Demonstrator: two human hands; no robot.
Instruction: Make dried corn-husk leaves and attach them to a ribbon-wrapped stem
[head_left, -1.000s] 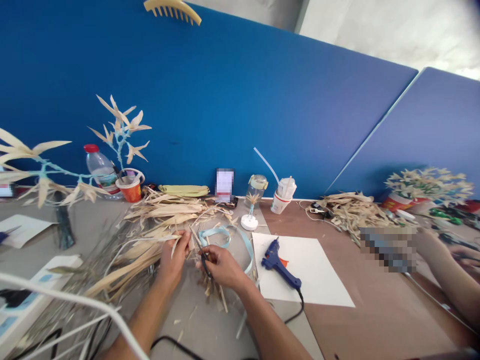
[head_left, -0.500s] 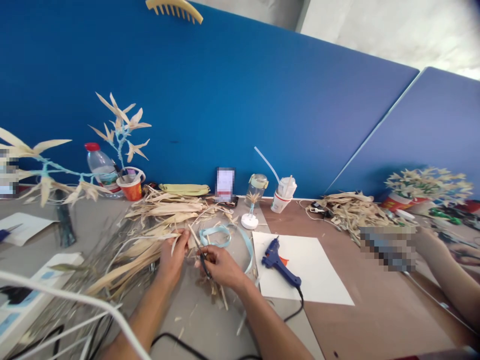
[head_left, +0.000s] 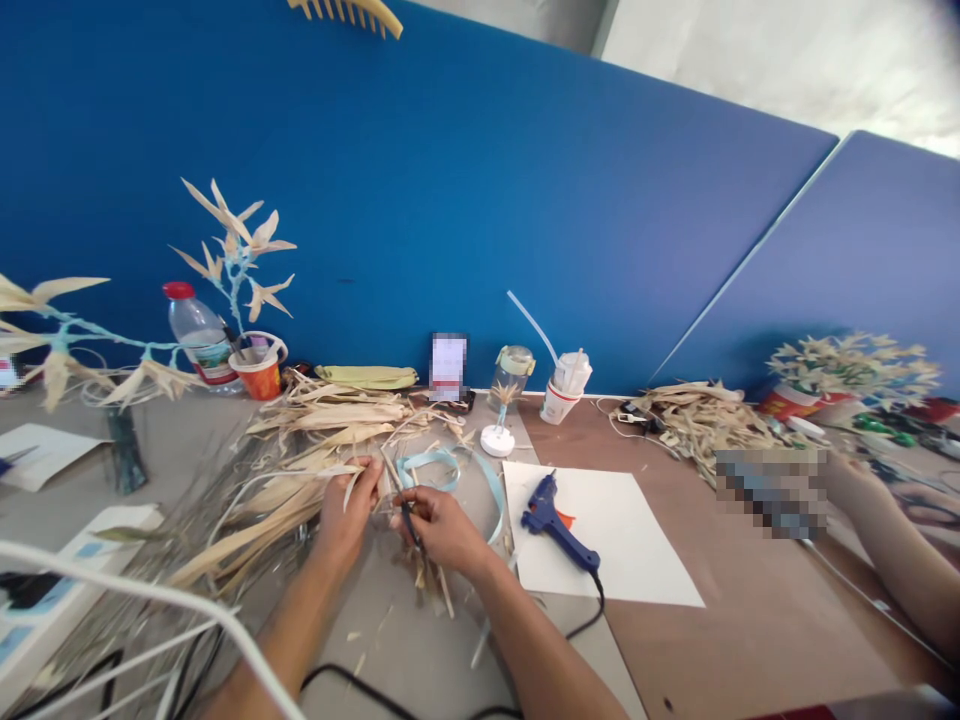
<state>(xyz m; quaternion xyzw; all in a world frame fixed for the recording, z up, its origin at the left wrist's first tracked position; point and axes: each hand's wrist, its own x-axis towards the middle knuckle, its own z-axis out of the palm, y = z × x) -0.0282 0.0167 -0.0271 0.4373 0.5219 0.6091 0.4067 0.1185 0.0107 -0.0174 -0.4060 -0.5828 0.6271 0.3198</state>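
Note:
At the middle of the worktable my left hand (head_left: 351, 505) is closed, pinching a pale strip of dried corn husk (head_left: 350, 488) between thumb and fingers. Just to its right, my right hand (head_left: 439, 525) grips dark scissors (head_left: 409, 522); the fingers hide much of them. Beneath the right hand lie husk scraps and thin sticks (head_left: 431, 580). A loop of light blue ribbon (head_left: 429, 467) rests behind both hands. Long dried corn husks (head_left: 337, 415) are heaped beyond and to the left of my left hand.
A blue glue gun (head_left: 559, 525) lies on white paper (head_left: 645, 540) at right. Behind stand a small white-based flower piece (head_left: 497, 440), a phone (head_left: 448, 368) and a paper cup (head_left: 561, 402). A power strip (head_left: 75, 575) and white cable are front left. Another person's arm (head_left: 892, 540) is far right.
The view has shifted slightly. The scissors in my right hand have turned a little and show less. My left hand stays nearly in place with the husk strip.

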